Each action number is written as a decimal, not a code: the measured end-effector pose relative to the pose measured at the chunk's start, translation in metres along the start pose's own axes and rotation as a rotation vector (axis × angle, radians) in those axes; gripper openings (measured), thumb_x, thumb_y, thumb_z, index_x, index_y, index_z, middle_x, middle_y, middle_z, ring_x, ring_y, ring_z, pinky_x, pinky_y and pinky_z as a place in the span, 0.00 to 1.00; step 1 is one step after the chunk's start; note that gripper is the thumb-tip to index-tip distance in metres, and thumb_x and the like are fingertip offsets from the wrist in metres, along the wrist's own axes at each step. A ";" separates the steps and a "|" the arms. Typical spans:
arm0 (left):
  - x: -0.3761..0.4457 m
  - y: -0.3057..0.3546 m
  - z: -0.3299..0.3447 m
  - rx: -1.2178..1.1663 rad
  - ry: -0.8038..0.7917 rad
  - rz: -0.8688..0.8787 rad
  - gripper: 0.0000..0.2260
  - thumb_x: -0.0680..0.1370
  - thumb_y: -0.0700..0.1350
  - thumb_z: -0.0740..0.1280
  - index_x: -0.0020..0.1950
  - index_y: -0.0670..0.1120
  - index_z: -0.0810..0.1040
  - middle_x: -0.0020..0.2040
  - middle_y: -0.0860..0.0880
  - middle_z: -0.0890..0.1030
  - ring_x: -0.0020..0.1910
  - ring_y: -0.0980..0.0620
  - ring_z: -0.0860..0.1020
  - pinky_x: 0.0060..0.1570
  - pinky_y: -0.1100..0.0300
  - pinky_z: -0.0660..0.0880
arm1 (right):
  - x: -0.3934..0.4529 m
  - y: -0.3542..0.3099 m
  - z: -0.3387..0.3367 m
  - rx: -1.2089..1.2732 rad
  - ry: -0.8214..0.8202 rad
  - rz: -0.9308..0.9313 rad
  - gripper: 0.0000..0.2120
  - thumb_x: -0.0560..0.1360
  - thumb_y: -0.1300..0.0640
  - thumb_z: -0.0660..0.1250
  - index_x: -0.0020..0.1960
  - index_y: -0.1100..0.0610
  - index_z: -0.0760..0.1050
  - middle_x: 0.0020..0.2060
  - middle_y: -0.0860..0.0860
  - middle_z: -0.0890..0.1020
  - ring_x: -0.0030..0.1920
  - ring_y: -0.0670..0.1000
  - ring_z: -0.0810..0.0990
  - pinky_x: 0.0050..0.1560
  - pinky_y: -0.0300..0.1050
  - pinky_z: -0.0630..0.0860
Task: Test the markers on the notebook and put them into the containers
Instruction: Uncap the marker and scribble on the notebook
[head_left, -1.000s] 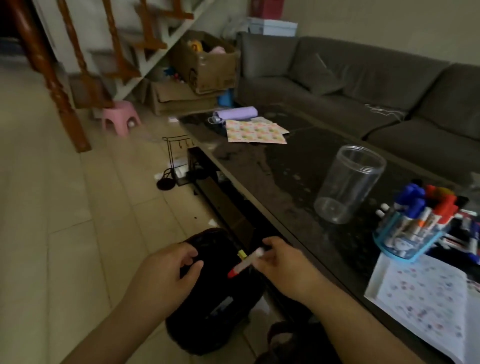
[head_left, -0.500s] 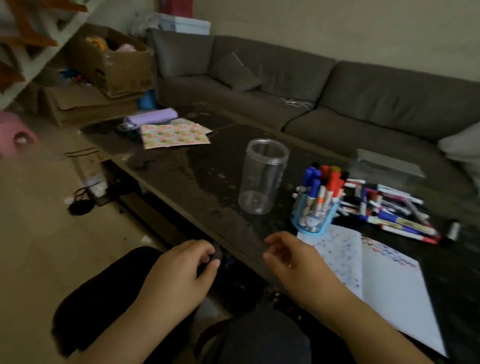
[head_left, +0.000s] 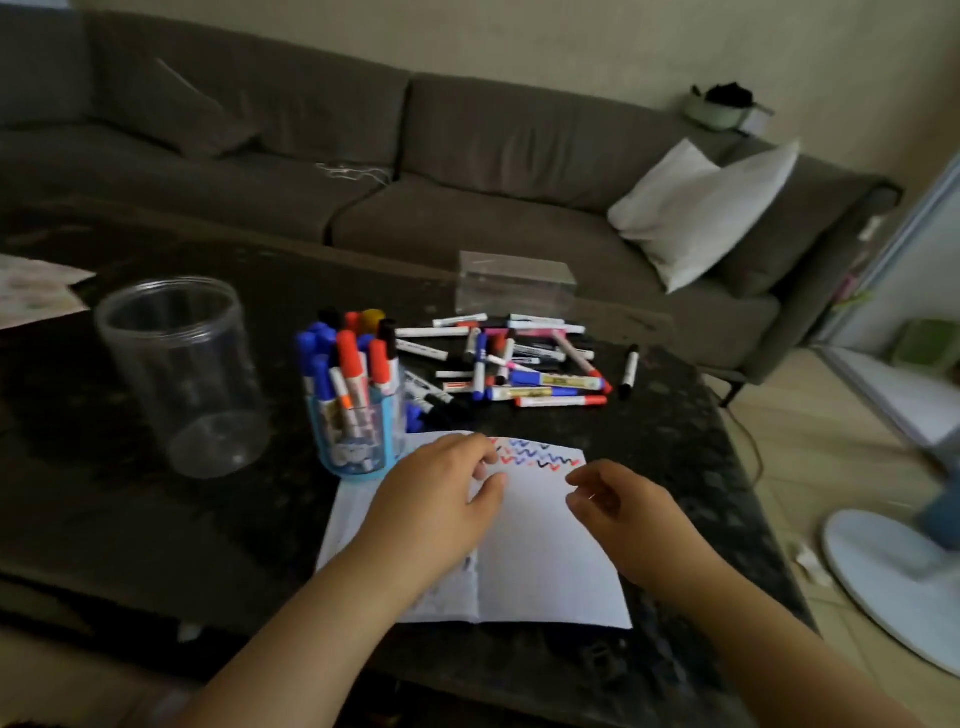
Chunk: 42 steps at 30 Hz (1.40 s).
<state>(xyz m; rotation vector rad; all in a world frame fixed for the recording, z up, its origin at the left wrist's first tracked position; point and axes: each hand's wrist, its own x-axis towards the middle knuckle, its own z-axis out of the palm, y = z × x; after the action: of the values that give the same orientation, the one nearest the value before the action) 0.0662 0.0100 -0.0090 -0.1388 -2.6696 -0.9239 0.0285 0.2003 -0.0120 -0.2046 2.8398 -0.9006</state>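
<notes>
Both hands, left (head_left: 436, 499) and right (head_left: 623, 514), now hover loosely curled and markerless over the notebook (head_left: 540, 551), ready to pick from the pile of markers (head_left: 519, 364).

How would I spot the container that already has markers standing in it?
On the dark coffee table in front of the grey sofa, find the open notebook with coloured squiggles. At its far left corner stands a small blue cup packed with upright markers. The taller clear jar to its left holds nothing.

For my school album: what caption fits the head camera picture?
Two empty hands hover over an open notebook, beside a blue cup of markers and a clear jar.
</notes>
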 end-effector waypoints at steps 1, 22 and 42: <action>0.011 0.003 0.010 -0.004 -0.021 0.000 0.08 0.77 0.51 0.63 0.55 0.52 0.75 0.47 0.56 0.76 0.47 0.57 0.75 0.48 0.61 0.73 | 0.007 0.009 -0.004 -0.002 0.005 0.026 0.08 0.78 0.51 0.64 0.56 0.45 0.72 0.44 0.38 0.75 0.45 0.40 0.75 0.41 0.30 0.70; 0.068 -0.017 0.068 0.013 -0.079 -0.102 0.09 0.78 0.49 0.63 0.58 0.52 0.75 0.52 0.57 0.76 0.48 0.61 0.73 0.45 0.66 0.70 | 0.193 0.062 -0.006 -0.586 0.082 -0.051 0.17 0.80 0.61 0.57 0.67 0.50 0.69 0.67 0.53 0.70 0.66 0.58 0.66 0.66 0.56 0.66; 0.045 0.004 0.058 -0.223 -0.022 -0.161 0.04 0.77 0.47 0.65 0.51 0.53 0.77 0.43 0.59 0.77 0.44 0.62 0.76 0.40 0.74 0.70 | 0.041 0.017 -0.039 0.705 0.336 0.032 0.01 0.73 0.54 0.70 0.44 0.50 0.79 0.34 0.45 0.83 0.35 0.43 0.79 0.37 0.34 0.75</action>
<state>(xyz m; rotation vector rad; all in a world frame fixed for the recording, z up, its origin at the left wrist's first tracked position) 0.0089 0.0481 -0.0350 0.0172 -2.6203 -1.2774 -0.0206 0.2286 0.0048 0.0899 2.5633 -1.9991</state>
